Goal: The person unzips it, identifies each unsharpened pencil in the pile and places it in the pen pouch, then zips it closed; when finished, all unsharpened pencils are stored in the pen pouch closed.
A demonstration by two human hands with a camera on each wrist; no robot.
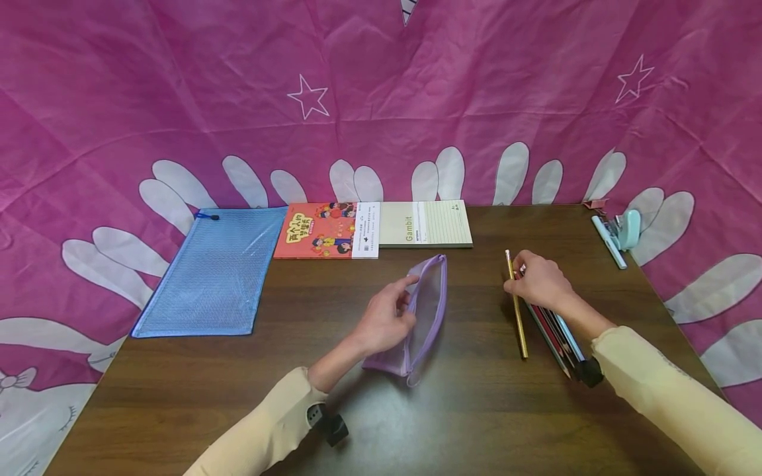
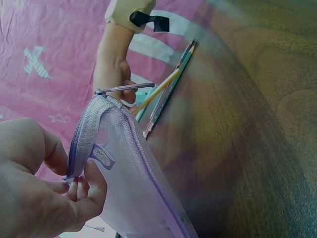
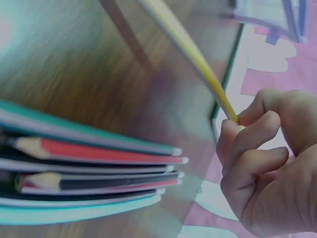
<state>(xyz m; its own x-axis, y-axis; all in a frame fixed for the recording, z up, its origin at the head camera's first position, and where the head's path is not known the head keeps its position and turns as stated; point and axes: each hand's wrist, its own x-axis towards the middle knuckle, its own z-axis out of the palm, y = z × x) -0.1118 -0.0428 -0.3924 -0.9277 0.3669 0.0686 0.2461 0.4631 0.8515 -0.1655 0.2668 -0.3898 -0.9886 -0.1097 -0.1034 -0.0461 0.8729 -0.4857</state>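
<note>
- Centre of the worktop [image 1: 464,430]: purple pouch [image 1: 430,324], mouth gaping; my left hand [image 1: 383,320] pinches its rim.
- Right of it, my right hand [image 1: 542,281] pinches one yellow pencil [image 1: 520,327] near its upper end, beside the other pencils [image 3: 99,150].
- Step in hand, I judge: picking up a single pencil. Next move calls for a firm pinch and a steady pouch.
- Count: one pouch, one blue folder [image 1: 214,277], one red book [image 1: 324,230], one notebook [image 1: 440,225]; other pencils, about seven, overlapped.
</note>
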